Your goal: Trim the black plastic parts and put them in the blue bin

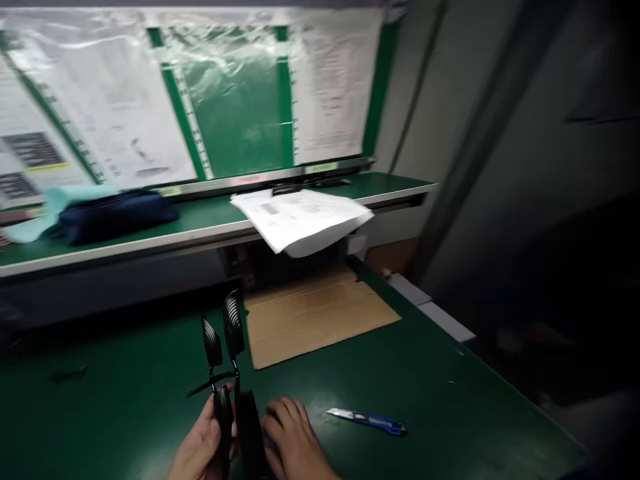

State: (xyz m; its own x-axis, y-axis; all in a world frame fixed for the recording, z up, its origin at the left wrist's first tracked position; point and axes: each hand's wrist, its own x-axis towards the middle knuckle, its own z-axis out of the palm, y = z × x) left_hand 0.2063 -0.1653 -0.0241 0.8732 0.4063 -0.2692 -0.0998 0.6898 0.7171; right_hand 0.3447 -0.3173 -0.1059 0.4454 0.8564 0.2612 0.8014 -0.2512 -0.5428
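Head view, the only one supplied: at the bottom edge of the frame both hands work on a black device (235, 393) that stands upright on the green worktop (125, 400). The device shows two ribbed, disc-shaped heads on thin stalks above two dark, thicker bodies; the picture is blurred, so its exact kind cannot be told. The left hand (203, 447) is clenched round the left body, fingers wrapped from the side, which appears to keep the piece upright and steady. The right hand (295, 440) lies against the right body with fingers curled and knuckles uppermost; it touches the piece, but whether it grips or merely braces it cannot be told. Just to the right of that hand, apart from it, a blue utility knife (367, 420) lies flat on the worktop, seemingly within easy reach. Beyond the device a flat sheet of brown cardboard (315, 317) rests on the worktop, probably as a protective pad. A raised green shelf (200, 227) runs across the back, carrying a stack of white papers (300, 217) that overhangs its front edge, and at the left a dark blue pouch (115, 213) with pale teal cloth (60, 200) beside it. Printed sheets (100, 100) under clear film hang on the green board (240, 113) behind, facing the work position.
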